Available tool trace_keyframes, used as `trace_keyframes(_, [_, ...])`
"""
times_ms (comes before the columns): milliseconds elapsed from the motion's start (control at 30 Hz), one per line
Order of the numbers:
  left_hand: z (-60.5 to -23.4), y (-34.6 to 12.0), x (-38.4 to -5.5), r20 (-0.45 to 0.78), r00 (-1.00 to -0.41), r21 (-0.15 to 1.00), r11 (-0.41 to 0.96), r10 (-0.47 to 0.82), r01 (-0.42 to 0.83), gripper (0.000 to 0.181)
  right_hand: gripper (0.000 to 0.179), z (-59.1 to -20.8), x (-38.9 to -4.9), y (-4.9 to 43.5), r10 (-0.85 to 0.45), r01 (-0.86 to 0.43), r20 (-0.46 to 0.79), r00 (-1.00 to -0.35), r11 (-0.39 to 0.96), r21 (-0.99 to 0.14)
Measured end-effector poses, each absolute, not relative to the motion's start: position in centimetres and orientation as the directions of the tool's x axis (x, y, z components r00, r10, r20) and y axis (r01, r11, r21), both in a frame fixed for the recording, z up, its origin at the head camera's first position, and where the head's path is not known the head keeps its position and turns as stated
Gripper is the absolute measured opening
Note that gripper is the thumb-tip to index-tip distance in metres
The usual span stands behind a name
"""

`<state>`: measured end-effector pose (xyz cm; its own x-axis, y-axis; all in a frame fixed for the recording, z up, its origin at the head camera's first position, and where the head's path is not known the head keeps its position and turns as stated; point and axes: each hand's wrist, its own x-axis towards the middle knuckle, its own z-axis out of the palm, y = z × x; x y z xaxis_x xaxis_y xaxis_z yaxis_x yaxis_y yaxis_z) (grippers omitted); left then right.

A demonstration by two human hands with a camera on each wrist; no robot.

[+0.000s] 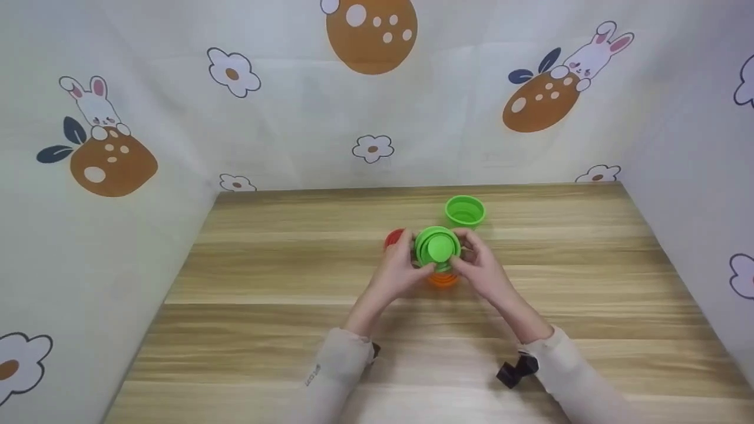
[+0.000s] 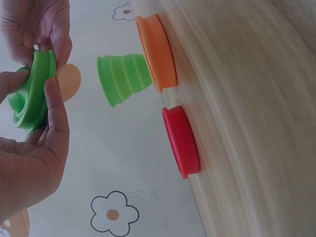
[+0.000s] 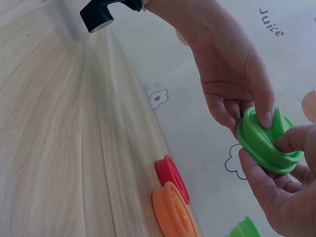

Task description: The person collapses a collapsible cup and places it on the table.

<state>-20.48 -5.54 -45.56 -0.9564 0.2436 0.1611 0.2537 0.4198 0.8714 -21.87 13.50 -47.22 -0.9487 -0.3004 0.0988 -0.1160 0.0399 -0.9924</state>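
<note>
A partly collapsed green folding cup (image 1: 437, 247) is held in the air between both hands, its stepped rings and round base facing the head camera. My left hand (image 1: 402, 265) grips its left side, thumb near the lower edge, fingers around the rim. On the opposite side my right hand (image 1: 482, 268) pinches it, the thumb pressing by the inner rings. Below the hands, a flattened orange folding cup (image 2: 160, 54) rests on the table. A flattened red folding cup (image 2: 182, 143) lies beside it, partly hidden by the left hand in the head view.
Another green folding cup (image 1: 465, 211), fully extended, stands mouth up behind the hands. The wood-grain table (image 1: 265, 282) meets a patterned cloth backdrop (image 1: 294, 129) along its back edge. Black wrist devices (image 1: 517, 370) sit by the sleeves.
</note>
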Motion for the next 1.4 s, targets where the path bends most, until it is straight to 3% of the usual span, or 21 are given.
trace_keyframes(267, [-45.2,-5.6,-20.7,0.146,-0.967,0.876,0.428,0.208,0.224,0.036,0.044,-47.1,-21.7,13.5,-0.309,-0.148,0.128,-0.942,0.039,-0.988])
trace_keyframes(433, [-45.1,-5.9,-20.8,0.121,-0.971,0.889,0.413,0.206,0.199,0.038,0.045,-47.1,-21.7,13.9,-0.376,-0.185,0.166,-0.912,0.014,-0.983])
trace_keyframes(600, [-45.3,-6.3,-20.8,0.1,-0.977,0.905,0.39,0.189,0.168,0.036,0.048,-46.9,-21.7,14.3,-0.443,-0.145,0.141,-0.885,-0.026,-0.989])
trace_keyframes(1067, [-44.6,-7.4,-20.6,0.034,-0.945,0.983,0.16,0.326,0.09,0.039,0.043,-46.2,-21.7,13.8,-0.395,-0.054,0.074,-0.916,-0.062,-0.997])
trace_keyframes(1400, [-44.3,-8.1,-20.6,-0.004,-0.952,0.989,0.139,0.306,0.04,0.037,0.042,-46.2,-21.8,13.7,-0.381,-0.058,0.08,-0.921,-0.069,-0.996])
